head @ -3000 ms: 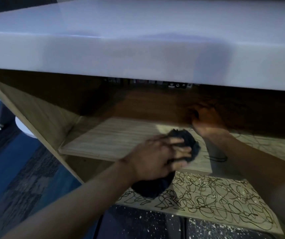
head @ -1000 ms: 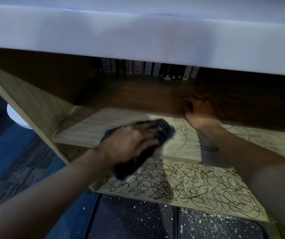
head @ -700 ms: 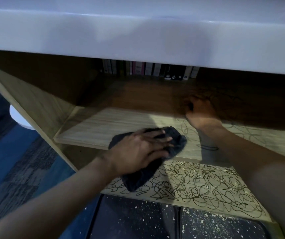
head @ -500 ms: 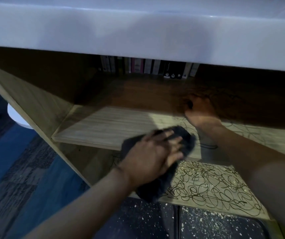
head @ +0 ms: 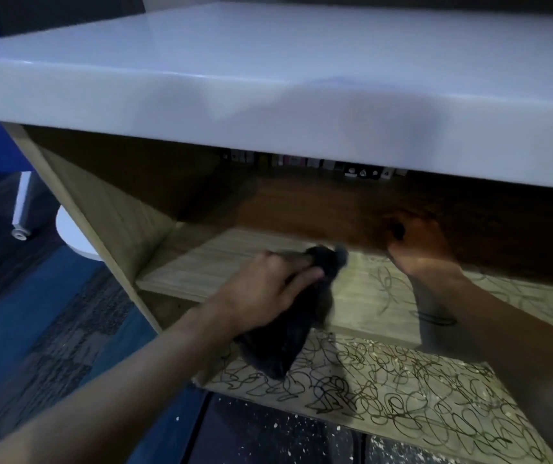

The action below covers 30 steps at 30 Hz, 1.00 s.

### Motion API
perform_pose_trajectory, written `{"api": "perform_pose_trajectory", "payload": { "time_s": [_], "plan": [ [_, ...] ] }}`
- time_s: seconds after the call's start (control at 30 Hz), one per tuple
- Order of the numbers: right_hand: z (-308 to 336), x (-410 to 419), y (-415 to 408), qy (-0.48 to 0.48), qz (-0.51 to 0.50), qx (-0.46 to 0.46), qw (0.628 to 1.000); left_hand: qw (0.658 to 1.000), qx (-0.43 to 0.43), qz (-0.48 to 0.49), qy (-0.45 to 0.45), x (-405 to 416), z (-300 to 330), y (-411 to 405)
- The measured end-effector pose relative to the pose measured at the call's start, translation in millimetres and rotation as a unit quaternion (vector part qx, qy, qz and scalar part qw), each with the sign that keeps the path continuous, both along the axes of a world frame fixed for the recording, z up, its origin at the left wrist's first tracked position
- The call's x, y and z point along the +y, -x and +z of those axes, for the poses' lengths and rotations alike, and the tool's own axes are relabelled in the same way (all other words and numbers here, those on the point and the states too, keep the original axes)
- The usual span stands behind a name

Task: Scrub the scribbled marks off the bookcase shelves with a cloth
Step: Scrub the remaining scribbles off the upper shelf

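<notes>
My left hand grips a dark cloth and presses its top end onto the middle wooden shelf; the rest of the cloth hangs down over the shelf's front edge. That shelf is plain wood on its left part, with black scribbled marks to the right of the cloth. My right hand holds the front edge of the darker shelf above, fingers curled over it. The bottom shelf is covered with dense black scribbles.
A thick white top overhangs the bookcase. A row of book spines shows at the back of the upper shelf. The bookcase's left side panel slants down. Blue carpet and a white round base lie to the left.
My left hand has moved the cloth back and forth along the middle shelf and now holds it farther back on the shelf. My right hand keeps its hold on the upper shelf edge.
</notes>
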State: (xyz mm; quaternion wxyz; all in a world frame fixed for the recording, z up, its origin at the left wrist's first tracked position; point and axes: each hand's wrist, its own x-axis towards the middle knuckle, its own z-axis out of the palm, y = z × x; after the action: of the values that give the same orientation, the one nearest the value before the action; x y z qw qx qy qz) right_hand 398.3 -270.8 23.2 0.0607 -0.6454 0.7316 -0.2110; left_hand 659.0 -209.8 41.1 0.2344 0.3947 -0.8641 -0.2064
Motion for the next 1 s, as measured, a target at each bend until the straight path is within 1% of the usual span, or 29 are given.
{"api": "perform_pose_trajectory", "payload": {
  "time_s": [0.07, 0.1, 0.17, 0.2, 0.23, 0.3, 0.37, 0.43, 0.47, 0.5, 0.53, 0.57, 0.6, 0.67, 0.7, 0.73, 0.77, 0.8, 0.83, 0.87, 0.9, 0.93, 0.97, 1.0],
  "plan": [
    [0, -2, 0, -0.005, 0.007, 0.006, 1.000, 0.991, 0.069, 0.117, 0.012, -17, 23, -28],
    [1, -3, 0, -0.010, 0.007, 0.010, 1.000, 0.980, 0.105, 0.171, -0.002, -25, 35, -39],
    [2, -3, 0, -0.012, 0.007, 0.016, 1.000, 0.939, 0.223, 0.248, -0.080, -39, 58, -52],
    [3, -3, -1, -0.010, 0.006, 0.014, 1.000, 0.916, 0.276, 0.264, -0.122, -45, 69, -56],
    [2, -2, -1, -0.012, 0.003, 0.013, 1.000, 0.902, 0.291, 0.280, -0.150, -52, 75, -60],
    [3, -1, -1, -0.025, -0.006, 0.025, 0.999, 0.899, 0.250, 0.326, -0.153, -61, 76, -66],
    [3, -1, -2, -0.032, -0.007, 0.034, 0.999, 0.898, 0.208, 0.351, -0.164, -65, 71, -72],
    [4, -1, -3, -0.027, 0.000, 0.029, 0.999, 0.910, 0.161, 0.331, -0.192, -67, 64, -76],
    [4, -2, -3, -0.022, 0.002, 0.025, 0.999, 0.917, 0.115, 0.324, -0.204, -68, 61, -76],
    [5, -1, -4, -0.022, 0.003, 0.023, 0.999, 0.925, 0.071, 0.320, -0.194, -68, 55, -78],
    [6, -1, -5, -0.026, 0.002, 0.025, 0.999, 0.927, 0.072, 0.323, -0.177, -69, 49, -78],
    [6, -1, -4, -0.035, -0.003, 0.027, 0.999, 0.920, 0.122, 0.325, -0.179, -67, 46, -76],
    [8, 0, -5, -0.041, -0.011, 0.028, 0.999, 0.906, 0.202, 0.323, -0.185, -63, 44, -70],
    [11, 5, -17, -0.017, -0.006, 0.008, 1.000, 0.851, 0.341, 0.329, -0.228, -53, 37, -53],
    [15, 8, -32, 0.016, 0.021, -0.022, 0.999, 0.817, 0.395, 0.328, -0.263, -51, 33, -43],
    [19, 10, -54, 0.047, 0.063, -0.058, 0.995, 0.787, 0.431, 0.323, -0.301, -47, 31, -33],
    [22, 12, -79, 0.061, 0.124, -0.081, 0.987, 0.777, 0.434, 0.321, -0.325, -43, 29, -25],
    [24, 12, -106, 0.048, 0.184, -0.082, 0.978, 0.799, 0.399, 0.317, -0.319, -43, 28, -20],
    [26, 14, -133, 0.001, 0.229, -0.066, 0.971, 0.853, 0.312, 0.314, -0.277, -44, 28, -20],
    [24, 14, -155, -0.052, 0.254, -0.035, 0.965, 0.905, 0.188, 0.322, -0.207, -49, 29, -26],
    [20, 14, -169, -0.093, 0.262, 0.014, 0.960, 0.930, 0.055, 0.341, -0.127, -51, 32, -36],
    [15, 13, -174, -0.116, 0.260, 0.070, 0.956, 0.932, -0.050, 0.354, -0.061, -50, 36, -48],
    [10, 11, -171, -0.129, 0.257, 0.113, 0.951, 0.928, -0.120, 0.352, -0.020, -49, 37, -62],
    [5, 7, -164, -0.138, 0.247, 0.132, 0.950, 0.929, -0.159, 0.334, -0.007, -45, 35, -75]
  ]
}}
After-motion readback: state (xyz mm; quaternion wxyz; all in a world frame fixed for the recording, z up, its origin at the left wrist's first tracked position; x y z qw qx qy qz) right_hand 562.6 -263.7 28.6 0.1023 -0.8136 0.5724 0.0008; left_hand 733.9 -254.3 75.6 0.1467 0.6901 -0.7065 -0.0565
